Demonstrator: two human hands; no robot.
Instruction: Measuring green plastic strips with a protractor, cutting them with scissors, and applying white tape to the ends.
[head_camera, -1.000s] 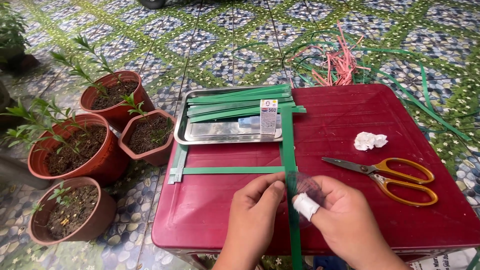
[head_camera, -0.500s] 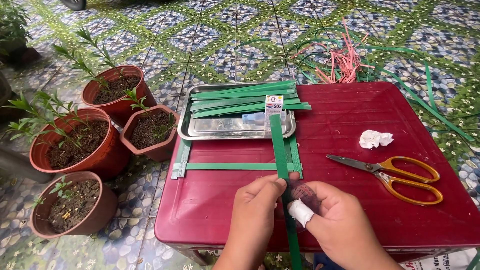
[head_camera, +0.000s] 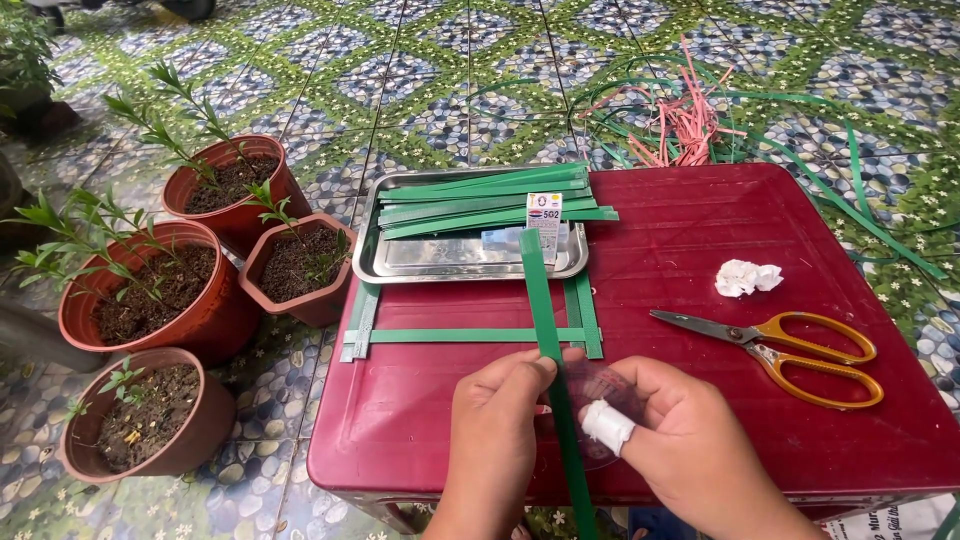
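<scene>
Head view looked down on a dark red table (head_camera: 700, 250). Both hands were closed on 1 long green strip (head_camera: 540, 310) near the table's front edge: the left hand (head_camera: 495, 430) pinched it between thumb and fingers, and the right hand (head_camera: 665, 435), with a white wrap on 1 finger, gripped it from the other side. That strip ran up from the hands toward a metal tray (head_camera: 400, 262), crossing a flat frame of green strips (head_camera: 450, 336) lying on the table. More cut green strips (head_camera: 480, 195) lay piled across the tray. Orange-handled scissors (head_camera: 790, 350) and a crumpled white wad (head_camera: 745, 278) lay to the right. 4 potted plants (head_camera: 150, 300) stood on the floor at left.
</scene>
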